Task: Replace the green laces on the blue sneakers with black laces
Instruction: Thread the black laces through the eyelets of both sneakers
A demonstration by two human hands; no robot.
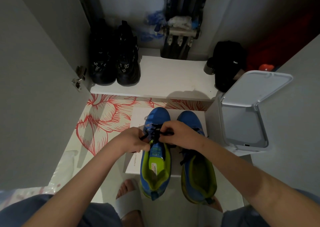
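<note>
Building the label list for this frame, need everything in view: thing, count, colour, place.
sneakers: 2, blue with green lining, side by side on the box
laces: 2, black, one in each sneaker; the left sneaker's is held in both hands
box: 1, white, under the sneakers
floral sheet: 1, red on cream, under the box
bin: 1, white, right of the sneakers, lid open
shelf: 1, white, behind the sneakers
black shoes: 2, shelf left
bag: 1, black, shelf right
pipes: several, metal, at the back
slipper: 1 seen, white, on a foot
left hand: pinches the lace
right hand: pinches the lace
</note>
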